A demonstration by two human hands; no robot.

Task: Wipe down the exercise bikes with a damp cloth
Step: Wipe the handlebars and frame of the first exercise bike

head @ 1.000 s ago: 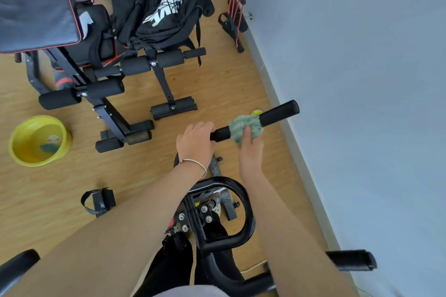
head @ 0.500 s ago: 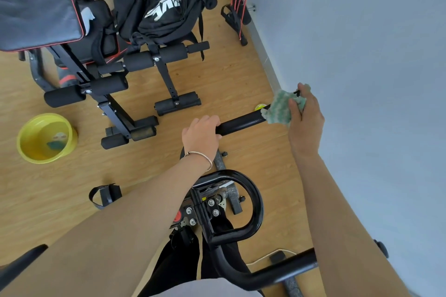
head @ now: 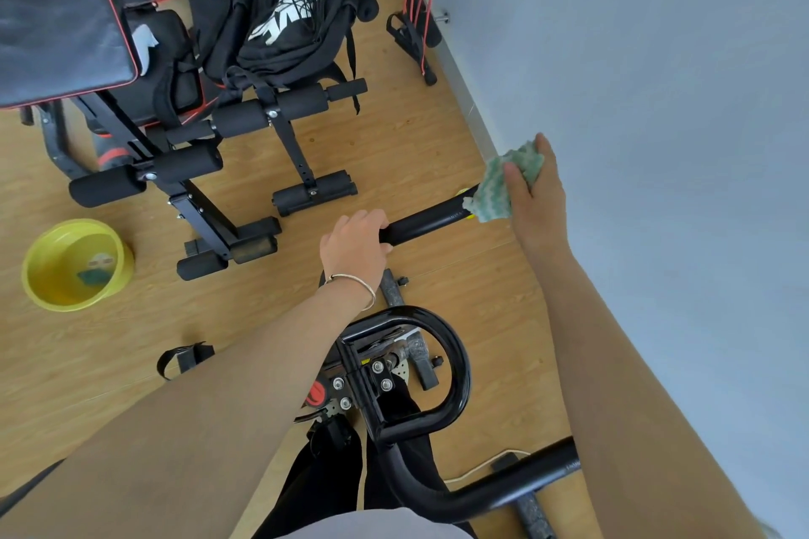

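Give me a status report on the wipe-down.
Left hand grips handlebar. Right hand holds cloth at bar's end. Nothing blocks the bar.

a pale grey-blue wall (head: 656,57) is filling the right side, meeting a light wooden floor (head: 416,136) along a pale skirting board (head: 457,70). black padded gym benches (head: 61,22) with red piping are standing at the upper left, a black backpack (head: 271,39) lying on one.

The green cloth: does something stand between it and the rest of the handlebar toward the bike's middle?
Yes. The right hand holds the green cloth on the outer end of the handlebar. The bare stretch beside it is free, but further in the left hand grips the same bar and covers that part.
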